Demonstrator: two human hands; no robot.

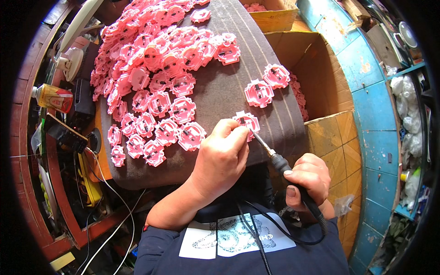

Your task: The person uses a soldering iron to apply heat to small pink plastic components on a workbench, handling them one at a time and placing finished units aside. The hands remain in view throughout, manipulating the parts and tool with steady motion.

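My left hand (219,158) is closed at the mat's near edge, its fingertips on a pink plastic part (248,118) with dark pieces in its middle. My right hand (308,182) grips the black handle of a soldering iron (279,163); the metal tip points into that part, beside my left fingertips, though exact contact is hard to make out. Two similar parts (259,93) lie just beyond, toward the right. Many more pink parts (159,104) are piled and spread over the left and back of the dark striped mat (220,91).
Cardboard boxes (330,78) holding pink parts stand right of the mat, beside a blue tiled ledge (380,151) and shelves with plastic bags (408,114). At left are a yellow bottle (53,98), a black device (66,134) and loose cables. The iron's cord hangs across my lap.
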